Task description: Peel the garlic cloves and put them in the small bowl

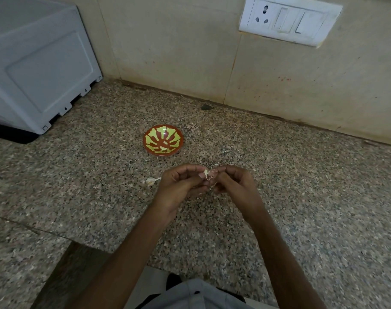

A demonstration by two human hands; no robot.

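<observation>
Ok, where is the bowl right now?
The bowl sits slightly left of centre on the counter in the head view, just beyond the left hand and right hand; a loose clove lies nearer.

Here's the garlic clove (206, 173), held up just my side of the small bowl (153, 130) and a touch to its right. It's pale cream, with papery skin flaring off in ragged flakes, pinched between my left hand (181, 186) and my right hand (232, 184). The bowl sits upright, red-brown with a yellow-green leaf pattern inside, and pale peeled pieces (164, 148) lie against its near inner wall. A second clove (150, 181), whitish with a thin tail, lies near the bowl on my side, slightly left.
</observation>
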